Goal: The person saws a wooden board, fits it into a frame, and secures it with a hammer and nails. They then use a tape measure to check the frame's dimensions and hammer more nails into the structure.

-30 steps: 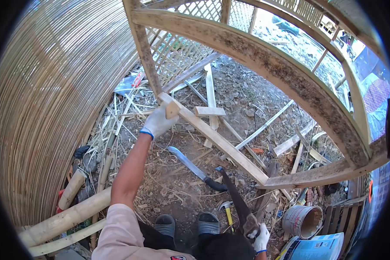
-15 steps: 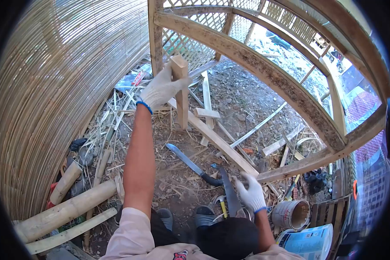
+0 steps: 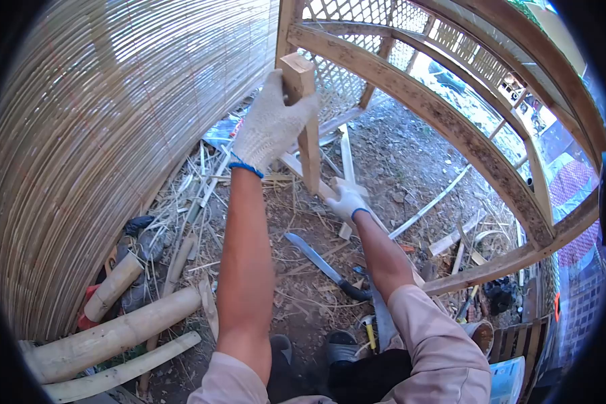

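Note:
My left hand [image 3: 273, 121], in a white knit glove with a blue cuff, is closed around the upper part of a squared wooden post [image 3: 308, 145] standing near upright. My right hand [image 3: 348, 200], gloved alike, is closed on a long wooden beam [image 3: 293, 163] that slants across the ground, close by the post's lower end. My right forearm covers part of that beam. A machete [image 3: 313, 258] with a dark handle lies on the dirt below the hands. Beside it are a handsaw [image 3: 382, 320], partly behind my right sleeve, and a yellow-handled hammer [image 3: 369, 333].
A curved wooden frame [image 3: 417, 101] arches along the right. On the left rises a bamboo-slat wall [image 3: 114, 135], with thick bamboo poles [image 3: 121, 330] below. Wood offcuts and shavings litter the dirt. A can [image 3: 480, 334] and blue-white bucket [image 3: 507, 380] stand lower right.
My right hand has moved from beside the saw, up and forward to the beam near the post's foot. My left hand still grips the post. The view has shifted slightly.

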A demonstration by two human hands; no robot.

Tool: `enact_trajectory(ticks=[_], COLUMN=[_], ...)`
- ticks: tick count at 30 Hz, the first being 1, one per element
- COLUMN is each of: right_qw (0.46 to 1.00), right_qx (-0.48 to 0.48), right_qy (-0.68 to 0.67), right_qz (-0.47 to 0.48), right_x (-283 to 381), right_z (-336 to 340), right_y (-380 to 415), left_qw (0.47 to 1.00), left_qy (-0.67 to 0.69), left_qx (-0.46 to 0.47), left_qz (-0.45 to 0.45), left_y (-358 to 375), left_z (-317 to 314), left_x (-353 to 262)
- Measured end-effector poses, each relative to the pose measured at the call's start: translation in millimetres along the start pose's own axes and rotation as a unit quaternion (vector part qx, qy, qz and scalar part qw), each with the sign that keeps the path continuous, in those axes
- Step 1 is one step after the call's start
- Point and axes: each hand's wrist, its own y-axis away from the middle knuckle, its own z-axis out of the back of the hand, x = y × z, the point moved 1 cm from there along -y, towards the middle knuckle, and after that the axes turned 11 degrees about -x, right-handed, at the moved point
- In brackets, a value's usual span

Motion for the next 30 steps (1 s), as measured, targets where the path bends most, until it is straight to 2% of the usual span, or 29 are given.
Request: enact_trajectory(ticks=[2, 5, 7, 8, 9, 11, 12, 15, 16, 19, 20, 23, 24, 27, 30], right_qw=[0.998, 0.999, 0.999, 0.999, 0.999, 0.996, 0.99, 0.973, 0.971, 0.966, 0.966, 0.972, 0.97, 0.979, 0.982], right_qx=[-0.009, 0.038, -0.007, 0.005, -0.029, -0.034, -0.009, -0.064, -0.073, -0.127, -0.147, -0.127, -0.15, -0.165, -0.145], right_qy=[-0.059, -0.022, 0.012, -0.043, -0.043, -0.072, -0.125, -0.196, -0.212, -0.226, -0.212, -0.192, -0.18, -0.098, -0.087], right_qz=[-0.036, -0.01, 0.041, 0.021, 0.016, -0.037, -0.065, -0.102, -0.084, -0.008, 0.016, -0.058, -0.072, -0.074, -0.085], right_x=[-9.2, -9.1, -25.5, -13.9, -32.3, -37.9, -21.9, -46.4, -38.4, -4.3, 6.2, 17.0, 16.1, 16.0, 25.2], right_z=[-10.2, 12.3, 18.9, 42.0, 38.7, 62.1, 91.9, 112.8, 131.6, 175.7, 186.9, 207.2, 212.2, 223.4, 236.7], right_y=[-22.2, -17.4, 4.6, 30.9, 47.6, 90.2, 114.9, 149.3, 160.5, 179.0, 181.4, 175.0, 173.4, 164.0, 165.1], left_qw=[0.999, 0.996, 0.989, 0.985, 0.982, 0.976, 0.972, 0.938, 0.926, 0.913, 0.909, 0.902, 0.898, 0.907, 0.919], left_qy=[0.016, 0.077, 0.133, 0.157, 0.16, 0.158, 0.171, 0.175, 0.211, 0.195, 0.169, 0.172, 0.165, 0.155, 0.184], left_qx=[-0.001, 0.026, 0.055, 0.078, 0.102, 0.147, 0.16, 0.297, 0.306, 0.353, 0.372, 0.38, 0.394, 0.375, 0.337], left_qz=[-0.032, -0.034, -0.024, 0.003, 0.005, 0.011, 0.0, -0.042, -0.066, -0.064, -0.088, -0.109, -0.109, -0.113, -0.084], left_y=[1.5, 1.0, 5.2, 9.5, 11.1, 17.7, 24.1, 37.0, 44.2, 64.9, 70.5, 79.3, 79.9, 86.4, 84.4], left_z=[1.0, -5.6, -17.4, -22.4, -29.1, -44.5, -55.4, -86.2, -100.6, -138.5, -148.5, -162.3, -163.3, -176.1, -186.7], left_x=[-3.3, 5.7, 5.4, -2.0, -7.9, -17.8, -21.7, -39.9, -41.4, -47.2, -49.9, -61.1, -64.8, -62.2, -59.5])
